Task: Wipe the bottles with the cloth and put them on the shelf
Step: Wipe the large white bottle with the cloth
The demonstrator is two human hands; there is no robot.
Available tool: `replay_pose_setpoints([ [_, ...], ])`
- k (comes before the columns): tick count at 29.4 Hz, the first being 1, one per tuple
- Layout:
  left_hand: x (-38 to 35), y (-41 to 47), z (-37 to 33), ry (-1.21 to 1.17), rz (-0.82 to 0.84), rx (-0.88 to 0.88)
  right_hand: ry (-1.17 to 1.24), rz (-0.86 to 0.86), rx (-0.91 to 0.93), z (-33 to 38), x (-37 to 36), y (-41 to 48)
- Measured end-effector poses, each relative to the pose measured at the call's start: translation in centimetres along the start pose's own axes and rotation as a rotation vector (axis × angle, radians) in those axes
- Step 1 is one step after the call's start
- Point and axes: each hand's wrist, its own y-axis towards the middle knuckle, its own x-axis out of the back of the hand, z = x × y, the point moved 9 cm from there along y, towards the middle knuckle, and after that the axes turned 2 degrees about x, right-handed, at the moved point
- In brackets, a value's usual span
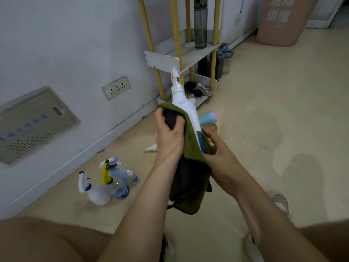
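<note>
A tall white pump bottle (pixel 182 103) with a blue lower band stands up between my hands, in front of the shelf. My left hand (pixel 169 133) grips a green and black cloth (pixel 190 178) and presses it against the bottle's side. My right hand (pixel 220 146) holds the bottle's lower end, wrapped in the cloth. The white shelf (pixel 160 60) with yellow posts stands against the wall; a dark grey bottle (pixel 200 23) stands on its upper board.
Three spray bottles (pixel 105 182) stand on the floor at the left by the wall. A blue and pink bottle (pixel 208 118) lies behind my hands. A small white bottle (pixel 152 147) lies on the floor. Dark bottles (pixel 223 59) stand beside the shelf. A pink bin (pixel 279 23) stands far right.
</note>
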Motion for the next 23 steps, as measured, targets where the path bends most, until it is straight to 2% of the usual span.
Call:
replay_pose_setpoints([
  [2,0.2,0.9,0.1,-0.113,-0.053,0.138,-0.096,0.006,0.030,0.1,-0.6,-0.2],
  [4,0.6,1.3,-0.2,-0.106,-0.067,0.149,0.007,0.012,0.048,0.7,-1.0,-0.3],
  [7,0.3,0.2,-0.8,0.140,0.018,0.003,0.283,0.025,0.028,1.6,-1.7,-0.4],
  [10,-1.5,-2.8,-0.2,0.394,0.192,-0.160,0.194,-0.097,0.072,1.5,-1.3,-0.6],
  [13,-2.7,-5.7,0.6,0.452,0.271,-0.298,0.140,-0.297,0.097,1.1,0.1,-0.9],
  [14,-2.7,-6.5,1.1,0.378,0.290,-0.288,0.133,-0.361,0.088,0.9,0.8,-0.9],
  [16,-1.9,-7.6,2.1,0.063,0.286,-0.178,0.125,-0.412,0.051,0.6,1.8,-0.7],
  [18,-0.4,-7.8,2.7,-0.207,0.194,-0.042,0.131,-0.394,0.044,0.4,2.0,-0.5],
  [19,0.3,-7.6,2.9,-0.270,0.124,0.019,0.121,-0.385,0.058,0.5,2.0,-0.6],
  [21,0.8,-6.6,2.6,-0.228,0.038,0.126,0.081,-0.383,0.115,0.9,1.4,-0.9],
  [23,0.4,-5.3,1.3,-0.013,0.042,0.122,-0.051,-0.376,0.209,1.3,0.4,-1.4],
])
